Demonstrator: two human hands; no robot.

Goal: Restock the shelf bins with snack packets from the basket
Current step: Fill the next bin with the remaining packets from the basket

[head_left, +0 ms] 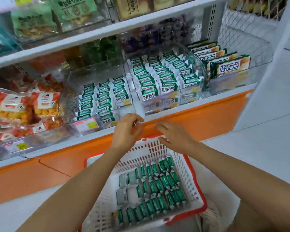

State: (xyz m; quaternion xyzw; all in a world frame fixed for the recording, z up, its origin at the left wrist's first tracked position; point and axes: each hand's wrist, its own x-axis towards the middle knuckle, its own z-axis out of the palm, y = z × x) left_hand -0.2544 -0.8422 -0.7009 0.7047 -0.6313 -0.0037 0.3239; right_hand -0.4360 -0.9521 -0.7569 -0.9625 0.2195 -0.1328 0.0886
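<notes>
I see the left bin (69,96) on the shelf (141,106), part-filled with green packets (100,99). My left hand (126,129) hangs before the shelf edge, fingers curled; I cannot tell if it holds anything. My right hand (174,136) is spread wide over the far rim of the basket (195,181), where more packets lie in rows.

Bright, flat white light from overhead, evenly spread. No hard shadows, only soft shade under the shelf board (90,39) and far back behind the clear bins (200,67). Glare streaks on the bins' curved walls. Right hand (176,136) fingertips smeared by motion blur. Bags on the upper shelf (32,22), far left, soft and washed out. Green packets (149,77) mid-frame sharp, print readable. Wide-angle lens bows the shelf lines toward the edges.
</notes>
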